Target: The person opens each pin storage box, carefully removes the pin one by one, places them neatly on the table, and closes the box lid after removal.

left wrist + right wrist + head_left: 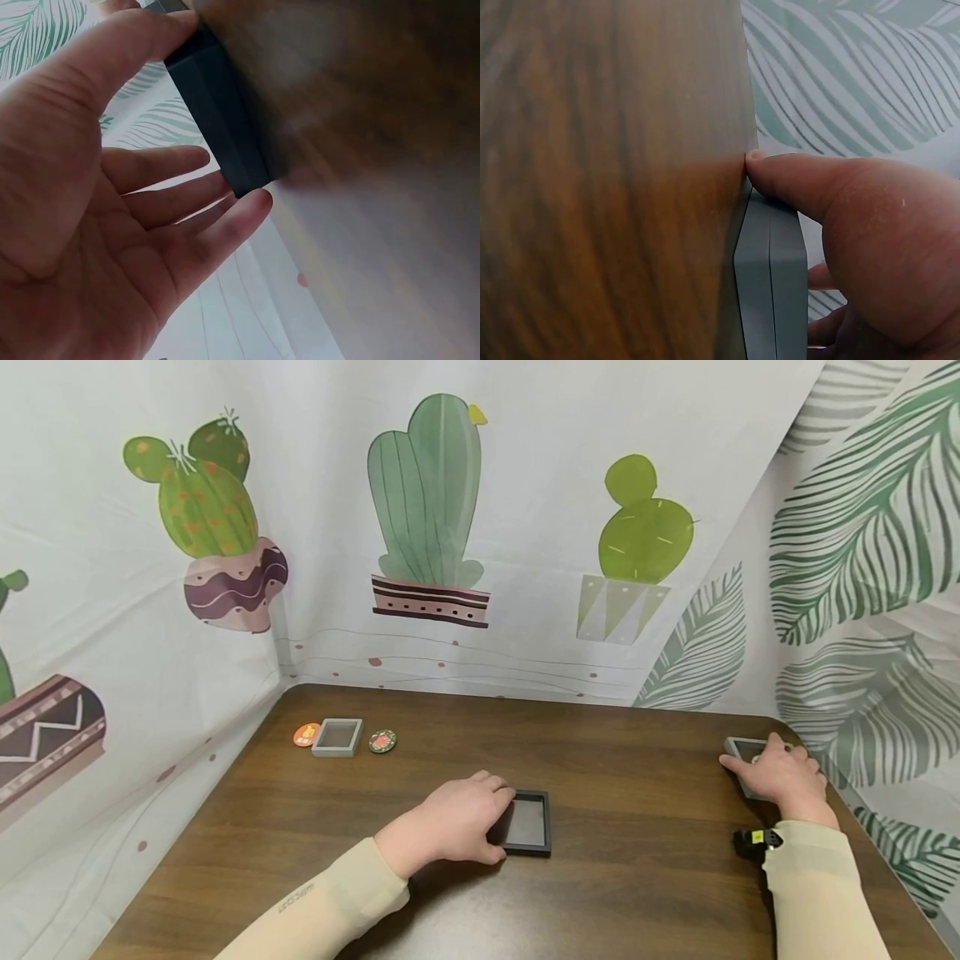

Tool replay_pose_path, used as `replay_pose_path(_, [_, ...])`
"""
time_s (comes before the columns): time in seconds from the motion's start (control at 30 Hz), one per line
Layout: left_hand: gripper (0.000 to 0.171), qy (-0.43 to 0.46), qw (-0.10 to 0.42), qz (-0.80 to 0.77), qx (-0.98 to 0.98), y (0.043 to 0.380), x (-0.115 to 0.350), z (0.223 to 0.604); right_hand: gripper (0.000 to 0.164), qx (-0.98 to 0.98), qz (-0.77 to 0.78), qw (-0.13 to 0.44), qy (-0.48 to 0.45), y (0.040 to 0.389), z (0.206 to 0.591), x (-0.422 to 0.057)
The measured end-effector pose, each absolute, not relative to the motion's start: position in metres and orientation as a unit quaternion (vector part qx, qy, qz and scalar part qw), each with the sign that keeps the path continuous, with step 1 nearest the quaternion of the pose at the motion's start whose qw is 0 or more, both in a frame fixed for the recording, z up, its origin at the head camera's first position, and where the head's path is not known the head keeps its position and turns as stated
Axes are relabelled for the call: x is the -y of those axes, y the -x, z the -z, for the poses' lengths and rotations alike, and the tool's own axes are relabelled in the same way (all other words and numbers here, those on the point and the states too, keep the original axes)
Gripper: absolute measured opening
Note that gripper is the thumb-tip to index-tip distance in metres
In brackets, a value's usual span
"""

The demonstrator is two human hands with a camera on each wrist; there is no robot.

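Near the table's middle lies a small black square frame (547, 827) with a clear-looking panel. My left hand (461, 818) grips it from its left side, thumb at the near edge and fingers at the far edge. The left wrist view shows the thumb and a fingertip against the black frame (217, 112). By the table's right back corner, my right hand (787, 777) holds a grey square frame (732, 746), covering most of it. In the right wrist view the thumb touches one end of the grey frame (769, 277); the other fingertips are hidden behind it.
At the table's back left lies another grey square frame (318, 752). An orange round disc (303, 736) touches or nearly touches its left side, and a dark green patterned disc (382, 741) lies to its right. A printed cloth (525, 527) hangs behind the brown table (637, 877).
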State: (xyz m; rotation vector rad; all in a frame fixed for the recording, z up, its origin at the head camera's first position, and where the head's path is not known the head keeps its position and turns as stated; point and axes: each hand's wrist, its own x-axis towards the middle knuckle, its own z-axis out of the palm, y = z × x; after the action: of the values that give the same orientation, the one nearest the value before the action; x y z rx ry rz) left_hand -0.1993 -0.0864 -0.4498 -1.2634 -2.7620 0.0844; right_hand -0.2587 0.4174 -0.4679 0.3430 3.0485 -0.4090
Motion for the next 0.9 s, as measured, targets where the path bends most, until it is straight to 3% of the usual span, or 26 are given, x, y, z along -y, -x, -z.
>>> replay_pose_path(0.47, [0.075, 0.431, 0.036, -0.012, 0.902, 0.209, 0.094, 0.45, 0.116, -0.984, 0.132, 0.024, -0.113, 0.258, 0.467, -0.416])
replay_pose_path(0.9, [0.078, 0.387, 0.025, 0.04, 0.921, 0.238, 0.128, 0.442, 0.114, -0.985, 0.133, 0.021, -0.112, 0.258, 0.467, -0.415])
